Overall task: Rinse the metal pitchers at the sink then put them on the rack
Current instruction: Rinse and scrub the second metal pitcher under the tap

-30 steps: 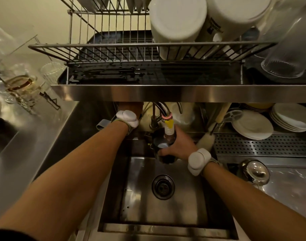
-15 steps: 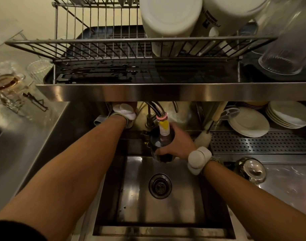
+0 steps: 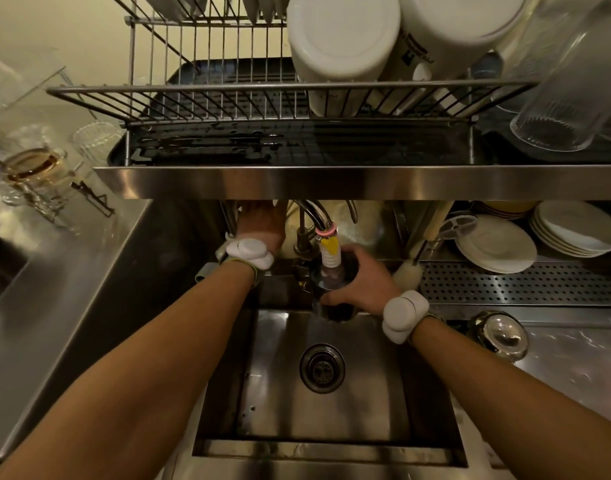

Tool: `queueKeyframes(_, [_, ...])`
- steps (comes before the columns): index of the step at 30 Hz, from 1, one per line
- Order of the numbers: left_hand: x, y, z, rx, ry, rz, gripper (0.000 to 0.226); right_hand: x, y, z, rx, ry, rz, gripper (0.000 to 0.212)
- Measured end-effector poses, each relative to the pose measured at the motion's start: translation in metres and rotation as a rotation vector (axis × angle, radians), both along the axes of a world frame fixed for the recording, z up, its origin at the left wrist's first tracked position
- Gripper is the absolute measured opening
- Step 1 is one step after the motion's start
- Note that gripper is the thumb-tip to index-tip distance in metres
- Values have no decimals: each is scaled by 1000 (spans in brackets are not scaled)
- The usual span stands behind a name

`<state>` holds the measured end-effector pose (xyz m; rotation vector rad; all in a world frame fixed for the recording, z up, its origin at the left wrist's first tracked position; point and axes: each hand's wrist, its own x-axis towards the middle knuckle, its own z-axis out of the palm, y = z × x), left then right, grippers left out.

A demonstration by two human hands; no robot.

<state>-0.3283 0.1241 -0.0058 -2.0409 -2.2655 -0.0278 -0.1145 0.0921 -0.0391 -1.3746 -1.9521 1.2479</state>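
My right hand (image 3: 361,284) grips a dark metal pitcher (image 3: 333,284) and holds it upright over the back of the sink (image 3: 318,410), directly under the faucet's white and yellow nozzle (image 3: 330,249). My left hand (image 3: 260,220) reaches back under the steel shelf edge beside the faucet; its fingers are hidden by the shelf. A second metal pitcher (image 3: 498,336) lies on the counter right of the sink. The wire rack (image 3: 228,98) stands on the shelf above, its left part bare.
White containers (image 3: 345,39) and a clear glass (image 3: 567,98) fill the rack's right side. Stacked plates (image 3: 498,240) sit behind a perforated drain board (image 3: 522,284). Glassware (image 3: 34,168) stands on the left counter. The steel shelf edge (image 3: 332,181) overhangs the faucet.
The pitcher has stayed under the nozzle in my right hand. My left hand has stayed under the shelf by the faucet. The view shifted slightly.
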Motion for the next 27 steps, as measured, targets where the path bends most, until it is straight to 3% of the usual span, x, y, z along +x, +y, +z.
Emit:
queueKeyframes(3, [2, -25, 0, -36, -103, -136, 42, -4, 0, 7, 19, -6, 0, 91])
queueKeyframes(5, [1, -39, 1, -129, -217, -120, 36, -8, -2, 8, 11, -5, 23, 92])
queueKeyframes(10, [-10, -65, -16, -372, -295, -72, 33, -4, -2, 14, 12, 8, -26, 91])
queueKeyframes(23, [-32, -82, -39, -420, -397, -21, 26, -11, 4, 24, 3, -70, 52, 83])
queueKeyframes(27, [-33, -86, -43, -420, -384, -24, 28, -4, 8, 27, -2, -60, -31, 87])
